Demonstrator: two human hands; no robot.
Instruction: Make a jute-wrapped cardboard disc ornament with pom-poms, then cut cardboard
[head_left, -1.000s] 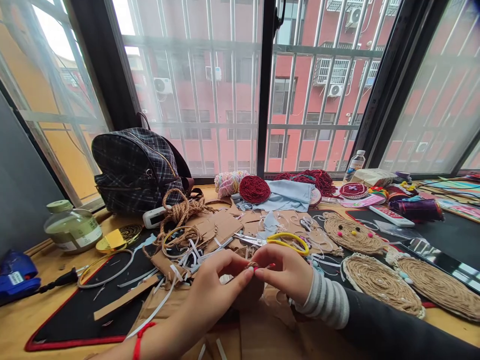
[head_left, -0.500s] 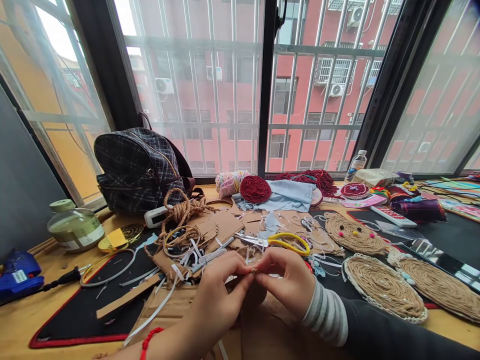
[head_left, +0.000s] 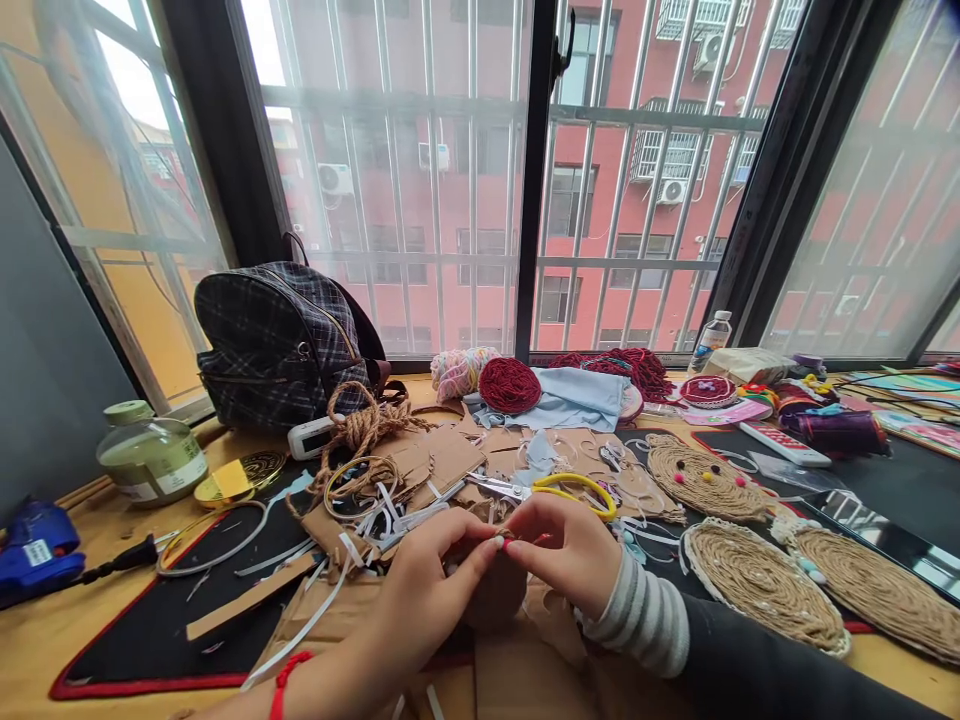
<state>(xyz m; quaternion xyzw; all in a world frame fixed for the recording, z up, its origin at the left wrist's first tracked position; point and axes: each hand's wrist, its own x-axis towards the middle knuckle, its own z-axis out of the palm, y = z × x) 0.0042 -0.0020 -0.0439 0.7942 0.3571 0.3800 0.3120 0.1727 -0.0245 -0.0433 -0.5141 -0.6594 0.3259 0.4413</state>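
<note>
My left hand (head_left: pixel 442 565), a red cord round its wrist, has thumb and forefinger pinched together at the lower middle. Its fingertips meet those of my right hand (head_left: pixel 566 545), which is also pinched, below a grey striped cuff. Between the fingertips is something small, partly brownish, too hidden to name. A rounded brown object (head_left: pixel 499 592) shows dimly just under the fingers. Behind the hands lie scissors with yellow handles (head_left: pixel 577 492), among cardboard scraps (head_left: pixel 442 458) and white strips.
A plaid backpack (head_left: pixel 277 345) and green-lidded jar (head_left: pixel 154 455) stand at the left, near a blue glue gun (head_left: pixel 37 545). Coiled twine discs (head_left: pixel 765 580) lie at the right. Red yarn (head_left: pixel 510 385) and a bottle (head_left: pixel 711 338) are by the window.
The view has tilted slightly upward. My hands stay together, with small shifts of the fingers, and the right thumb now lies straighter toward the left fingertips.
</note>
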